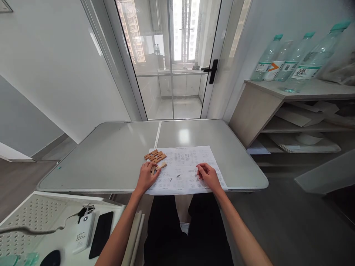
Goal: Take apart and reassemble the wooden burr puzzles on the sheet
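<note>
A printed paper sheet [191, 159] with small diagrams lies at the near edge of the white table. My left hand [146, 176] rests at the sheet's left side, its thumb and fingers closed around a light wooden piece [152, 170]. Another pale notched wooden piece [161, 166] lies against those fingertips. Just beyond them is a cluster of darker brown slotted wooden pieces [158, 158], lying close together. Above the right part of the sheet, my right hand [208, 175] is closed with thumb and forefinger together; whatever they may hold is too small to make out.
The white folding table [116, 151] has a seam across it. To the left, a white perforated cart [41, 207] holds a black phone [101, 234] and a white power bank [84, 232]. Plastic bottles [294, 61] stand on a shelf unit [256, 111] at right. A glass door [180, 88] is behind.
</note>
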Demonstrator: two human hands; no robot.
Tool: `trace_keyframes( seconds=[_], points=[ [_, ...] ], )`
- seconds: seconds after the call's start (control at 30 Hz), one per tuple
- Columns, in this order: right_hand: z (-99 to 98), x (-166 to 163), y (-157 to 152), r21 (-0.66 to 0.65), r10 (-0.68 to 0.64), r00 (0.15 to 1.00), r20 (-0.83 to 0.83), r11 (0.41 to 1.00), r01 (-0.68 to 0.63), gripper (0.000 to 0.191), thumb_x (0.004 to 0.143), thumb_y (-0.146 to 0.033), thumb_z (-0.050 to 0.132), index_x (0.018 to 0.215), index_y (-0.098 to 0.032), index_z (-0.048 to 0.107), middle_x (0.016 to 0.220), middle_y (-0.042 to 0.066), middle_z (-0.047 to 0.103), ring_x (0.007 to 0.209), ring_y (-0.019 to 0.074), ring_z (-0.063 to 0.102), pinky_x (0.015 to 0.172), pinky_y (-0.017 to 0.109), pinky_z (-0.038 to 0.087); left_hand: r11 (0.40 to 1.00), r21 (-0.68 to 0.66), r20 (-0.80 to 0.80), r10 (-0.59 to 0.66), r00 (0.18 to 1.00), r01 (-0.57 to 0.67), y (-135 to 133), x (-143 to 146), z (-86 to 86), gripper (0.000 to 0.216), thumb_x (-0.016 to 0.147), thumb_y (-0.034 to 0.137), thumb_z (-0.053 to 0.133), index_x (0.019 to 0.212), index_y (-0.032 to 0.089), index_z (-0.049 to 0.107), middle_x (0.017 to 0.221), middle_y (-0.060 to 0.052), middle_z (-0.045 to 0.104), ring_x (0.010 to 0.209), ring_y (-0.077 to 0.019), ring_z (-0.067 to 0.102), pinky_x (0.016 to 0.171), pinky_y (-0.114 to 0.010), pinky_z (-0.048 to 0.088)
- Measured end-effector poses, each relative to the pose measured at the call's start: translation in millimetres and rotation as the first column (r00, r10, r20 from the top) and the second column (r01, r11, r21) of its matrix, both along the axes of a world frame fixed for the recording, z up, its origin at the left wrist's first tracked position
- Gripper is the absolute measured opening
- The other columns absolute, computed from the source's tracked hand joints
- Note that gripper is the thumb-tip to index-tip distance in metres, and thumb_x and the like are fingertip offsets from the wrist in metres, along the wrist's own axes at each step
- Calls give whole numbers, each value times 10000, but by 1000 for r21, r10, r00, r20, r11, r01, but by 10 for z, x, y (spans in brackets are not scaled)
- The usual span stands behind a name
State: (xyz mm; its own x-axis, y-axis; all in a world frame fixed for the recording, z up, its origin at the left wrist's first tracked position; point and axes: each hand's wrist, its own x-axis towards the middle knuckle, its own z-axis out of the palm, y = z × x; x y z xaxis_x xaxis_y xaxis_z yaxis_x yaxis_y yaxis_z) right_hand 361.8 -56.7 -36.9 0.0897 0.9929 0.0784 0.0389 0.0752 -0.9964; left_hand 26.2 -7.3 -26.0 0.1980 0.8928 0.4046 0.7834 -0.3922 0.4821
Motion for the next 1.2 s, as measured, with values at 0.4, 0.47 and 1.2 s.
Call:
trace_keyframes(
  seconds=[0.4, 0.47, 1.2],
  points=[
    [17, 4, -1, -11, -2, 1000, 5, 1000, 2, 444, 907, -667, 648, 934, -226, 679, 708, 13, 657, 590, 178, 595, 572, 307, 489, 1000, 5, -30, -24, 999, 24, 19, 96, -6, 152, 915, 353, 684, 993, 236, 625, 1049, -94, 643, 1045, -316, 591, 950, -513, 498],
    [19, 0, 1, -8, 1, 1000, 8, 1000, -1, 448, 909, -673, 641, 936, -227, 676, 707, 11, 658, 587, 178, 595, 572, 307, 488, 998, -4, -29, -65, 997, 65, 7, 197, -2, 156, 920, 342, 678, 1018, 232, 626, 1059, -91, 637, 1072, -310, 585, 973, -503, 498],
    [-99, -32, 72, 164, 30, 919, 392, 981, -103, 359, 924, -341, 605, 1270, -288, 685, 1453, 95, 563, 729, 162, 656, 760, 376, 577, 965, -75, 37, -250, 968, 252, -158, 893, 32, 653, 820, 456, 809, 1370, 247, 525, 1329, -133, 570, 1249, -350, 549, 1072, -530, 463]
  ],
)
